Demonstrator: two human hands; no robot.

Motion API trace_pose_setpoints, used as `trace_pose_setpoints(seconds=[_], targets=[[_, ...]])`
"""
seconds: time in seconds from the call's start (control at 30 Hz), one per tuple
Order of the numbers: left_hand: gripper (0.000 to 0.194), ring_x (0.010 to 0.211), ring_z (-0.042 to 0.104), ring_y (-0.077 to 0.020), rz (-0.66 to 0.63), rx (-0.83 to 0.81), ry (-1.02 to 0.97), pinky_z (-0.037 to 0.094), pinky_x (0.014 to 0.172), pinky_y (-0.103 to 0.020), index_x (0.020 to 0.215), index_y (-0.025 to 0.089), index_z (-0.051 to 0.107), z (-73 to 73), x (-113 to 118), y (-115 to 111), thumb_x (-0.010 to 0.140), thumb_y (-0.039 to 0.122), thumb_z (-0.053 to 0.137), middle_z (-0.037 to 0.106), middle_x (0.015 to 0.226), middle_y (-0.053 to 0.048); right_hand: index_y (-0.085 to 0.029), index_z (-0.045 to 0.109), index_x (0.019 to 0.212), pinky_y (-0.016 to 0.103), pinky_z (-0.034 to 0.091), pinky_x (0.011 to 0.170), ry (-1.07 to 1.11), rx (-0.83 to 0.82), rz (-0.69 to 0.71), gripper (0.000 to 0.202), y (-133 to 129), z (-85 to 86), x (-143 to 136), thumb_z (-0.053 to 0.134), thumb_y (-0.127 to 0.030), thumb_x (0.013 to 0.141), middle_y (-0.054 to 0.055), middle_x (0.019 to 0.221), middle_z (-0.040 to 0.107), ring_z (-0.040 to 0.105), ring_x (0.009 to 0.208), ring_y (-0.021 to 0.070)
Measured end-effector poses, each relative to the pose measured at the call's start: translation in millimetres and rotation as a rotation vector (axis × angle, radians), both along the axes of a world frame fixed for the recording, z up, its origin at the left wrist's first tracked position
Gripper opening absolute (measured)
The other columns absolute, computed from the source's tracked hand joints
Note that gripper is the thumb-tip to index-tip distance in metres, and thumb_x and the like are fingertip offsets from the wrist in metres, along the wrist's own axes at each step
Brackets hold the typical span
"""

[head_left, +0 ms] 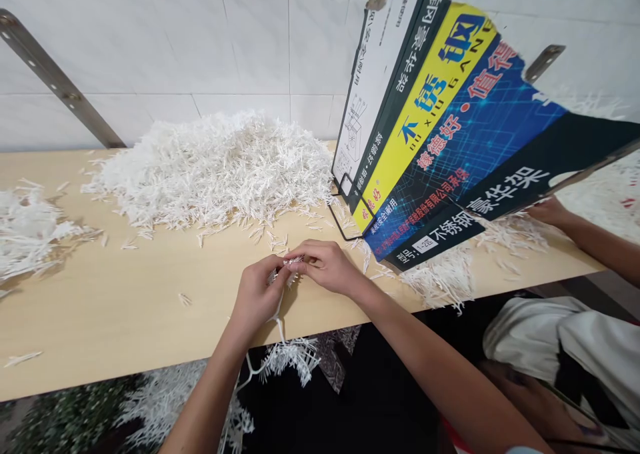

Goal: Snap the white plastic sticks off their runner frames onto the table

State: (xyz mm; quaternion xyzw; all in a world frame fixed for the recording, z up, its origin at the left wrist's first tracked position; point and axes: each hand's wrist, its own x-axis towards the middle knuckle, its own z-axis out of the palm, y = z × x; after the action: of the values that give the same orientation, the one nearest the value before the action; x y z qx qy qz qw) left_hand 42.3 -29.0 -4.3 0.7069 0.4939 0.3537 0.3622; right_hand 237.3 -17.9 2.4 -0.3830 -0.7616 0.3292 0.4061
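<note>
My left hand (261,289) and my right hand (327,265) meet just above the table's front part, thumbs and fingers closed in pinches. Between them is a white artificial plant branch (294,359) with thin, needle-like plastic leaves. Its white stem runs down from my left hand over the table edge, and a leafy tuft hangs below. My right fingertips press on small white leaf pieces at the branch's upper end. The fingers partly hide that joint. A large heap of white plastic leaf pieces (215,174) lies behind my hands.
A printed cardboard box panel (430,127) stands upright at right, propped by a black wire stand (345,231). Another person's hand (550,211) is beyond it. More leaf pieces (30,234) lie at left. Metal brackets (65,87) join the tiled wall; green foliage (65,414) shows below.
</note>
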Motion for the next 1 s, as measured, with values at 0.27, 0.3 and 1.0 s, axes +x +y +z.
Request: trace_pose_setpoints(seconds=[0.27,0.3,1.0], targets=[[0.034,0.073,0.060,-0.0148,-0.027,-0.022,0.045,0.039,0.071,-0.026,0.080,0.019,0.072,4.2,0,-3,0.097,0.046,0.059,0.071,0.077,0.001,-0.020,0.063,0.097,0.026,0.039,0.072,-0.245,-0.011,0.009,0.013,1,-1.7,2,0.055,-0.028,0.104,0.001,0.092,0.069,0.060,0.079,0.0154],[0.033,0.073,0.059,-0.0146,-0.031,-0.026,0.044,0.039,0.071,-0.026,0.079,0.019,0.072,3.9,0,-3,0.096,0.045,0.059,0.071,0.076,0.002,-0.020,0.061,0.097,0.026,0.038,0.072,-0.289,-0.003,0.032,0.016,2,-2.2,2,0.050,-0.028,0.106,0.001,0.091,0.068,0.059,0.080,0.0156],[0.029,0.067,0.054,-0.0147,-0.006,-0.034,0.087,0.035,0.067,-0.027,0.072,0.019,0.063,4.4,0,-3,0.096,0.034,0.055,0.062,0.068,0.002,-0.018,0.062,0.088,0.026,0.038,0.063,0.291,-0.337,0.027,0.037,12,-0.9,5,0.054,-0.051,0.102,0.002,0.081,0.059,0.051,0.070,0.0138]])
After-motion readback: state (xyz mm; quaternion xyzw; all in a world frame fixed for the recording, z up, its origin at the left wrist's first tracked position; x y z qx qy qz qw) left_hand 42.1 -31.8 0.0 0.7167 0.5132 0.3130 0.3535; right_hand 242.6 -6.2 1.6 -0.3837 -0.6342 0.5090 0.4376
